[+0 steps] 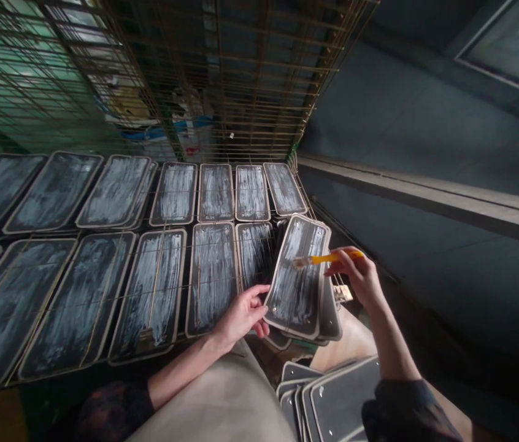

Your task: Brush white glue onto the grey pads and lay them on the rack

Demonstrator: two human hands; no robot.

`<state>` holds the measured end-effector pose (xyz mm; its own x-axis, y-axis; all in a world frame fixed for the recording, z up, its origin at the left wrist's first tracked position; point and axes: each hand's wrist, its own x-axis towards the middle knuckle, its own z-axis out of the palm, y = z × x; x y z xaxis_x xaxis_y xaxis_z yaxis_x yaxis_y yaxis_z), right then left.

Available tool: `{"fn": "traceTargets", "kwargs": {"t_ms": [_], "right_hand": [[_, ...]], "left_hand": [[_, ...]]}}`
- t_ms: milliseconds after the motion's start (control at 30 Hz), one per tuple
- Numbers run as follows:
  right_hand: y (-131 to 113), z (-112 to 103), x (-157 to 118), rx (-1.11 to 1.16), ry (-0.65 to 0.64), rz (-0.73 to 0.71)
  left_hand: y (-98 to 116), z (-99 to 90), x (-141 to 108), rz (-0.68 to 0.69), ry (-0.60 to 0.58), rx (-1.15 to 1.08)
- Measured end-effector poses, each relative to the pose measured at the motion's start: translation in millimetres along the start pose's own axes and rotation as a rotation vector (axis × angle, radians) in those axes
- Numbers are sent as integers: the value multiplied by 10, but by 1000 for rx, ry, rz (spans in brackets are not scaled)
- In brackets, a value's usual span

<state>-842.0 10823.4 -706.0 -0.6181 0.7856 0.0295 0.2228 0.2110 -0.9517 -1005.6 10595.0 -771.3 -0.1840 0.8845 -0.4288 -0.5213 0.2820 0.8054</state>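
Observation:
My right hand (356,273) is closed around a paintbrush (328,258) with a yellow handle. Its bristles touch the face of a dark rectangular panel (299,298) with rounded corners, a pale rim and small metal studs near the corners. Whitish streaks run along that face. At the panel's lower left edge, my left hand (245,316) grips it between thumb and fingers. Beneath it lies another dark panel (330,316), partly hidden.
Two rows of streaked panels (213,276) lie on a wire rack at the left. Wire grids (259,73) rise above. A stack of unstreaked panels (340,399) sits near my lap. A dark wall with a ledge (425,187) stands at the right.

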Motion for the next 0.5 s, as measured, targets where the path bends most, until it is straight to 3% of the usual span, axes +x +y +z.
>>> {"fn": "traceTargets", "kwargs": {"t_ms": [133, 233, 300, 400, 500], "right_hand": [[31, 6, 300, -112, 221, -199], [19, 63, 365, -293, 272, -309], [24, 114, 315, -427, 225, -346], [23, 169, 94, -569, 51, -365], [-68, 142, -226, -555, -110, -304]], "left_hand": [[21, 5, 3, 5, 4, 10], [19, 8, -3, 5, 8, 5], [6, 9, -4, 7, 9, -4], [-15, 12, -3, 13, 12, -16], [-17, 15, -7, 6, 20, -20]]}}
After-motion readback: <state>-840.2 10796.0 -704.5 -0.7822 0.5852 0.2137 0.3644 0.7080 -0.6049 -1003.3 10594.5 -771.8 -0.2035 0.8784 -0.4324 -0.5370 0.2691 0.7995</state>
